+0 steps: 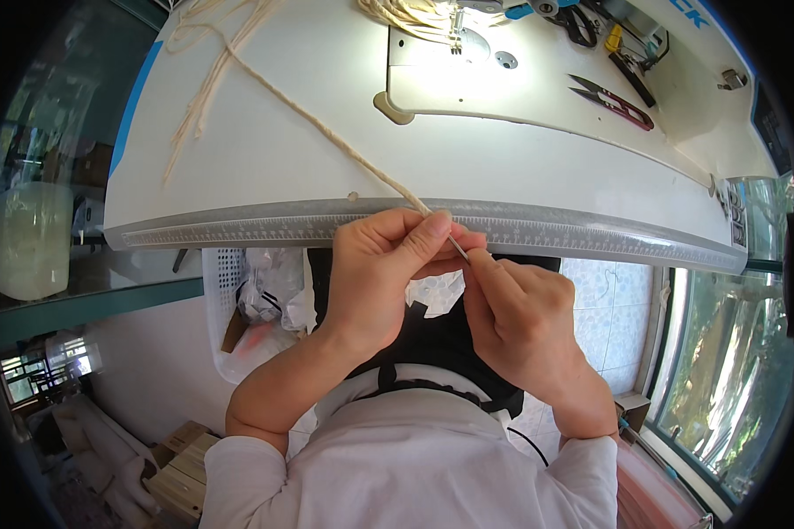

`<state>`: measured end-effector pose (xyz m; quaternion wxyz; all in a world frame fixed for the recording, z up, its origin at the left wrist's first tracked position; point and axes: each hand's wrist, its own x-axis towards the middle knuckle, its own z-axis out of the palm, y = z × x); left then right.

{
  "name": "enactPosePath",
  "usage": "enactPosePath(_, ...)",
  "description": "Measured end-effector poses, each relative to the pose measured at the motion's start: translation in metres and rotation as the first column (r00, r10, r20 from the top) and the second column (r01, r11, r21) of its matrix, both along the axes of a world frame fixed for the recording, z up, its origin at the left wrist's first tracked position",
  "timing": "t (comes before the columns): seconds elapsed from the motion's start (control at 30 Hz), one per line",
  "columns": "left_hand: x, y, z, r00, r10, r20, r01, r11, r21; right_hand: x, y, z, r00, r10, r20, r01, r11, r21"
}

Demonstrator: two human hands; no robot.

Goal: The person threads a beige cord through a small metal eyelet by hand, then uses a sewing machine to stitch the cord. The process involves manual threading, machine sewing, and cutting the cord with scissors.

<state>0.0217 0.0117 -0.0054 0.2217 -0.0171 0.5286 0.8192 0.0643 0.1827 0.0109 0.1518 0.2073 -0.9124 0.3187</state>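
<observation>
A cream fabric cord (331, 137) runs slantwise across the white sewing table (271, 159) to my left hand (384, 271). The left thumb and fingers pinch its near end at the table's front edge. From that pinch a thin metal rod (458, 247) sticks out towards my right hand (526, 317), whose thumb and forefinger grip its other end. Fingers hide where the rod meets the cord, so I cannot tell whether it is inside it. More cream cords (221, 66) lie loose at the table's far left.
An industrial sewing machine's needle area (460, 43) is lit at the back, beside bundled cord (410, 16). Thread snips (612, 102) and black-handled scissors (579, 26) lie right. A ruler strip (251, 231) lines the front edge. Below left stands a white plastic basket (221, 317) holding plastic bags.
</observation>
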Motion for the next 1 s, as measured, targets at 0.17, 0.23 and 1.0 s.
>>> enactPosePath(0.17,-0.002,-0.002,0.002,1.000,0.013,0.028,-0.015,0.999,0.050,-0.003,0.009,0.014,0.974,0.051,0.221,-0.012,0.985,-0.171)
enactPosePath(0.23,-0.002,-0.001,0.001,0.999,0.014,0.040,-0.017,0.996,0.091,0.002,0.008,0.014,0.961,0.024,0.276,0.051,0.965,-0.259)
enactPosePath(1.0,-0.002,-0.003,0.001,0.999,0.009,0.033,-0.011,0.998,0.069,-0.002,0.004,0.002,0.950,0.069,0.305,0.047,0.932,-0.359)
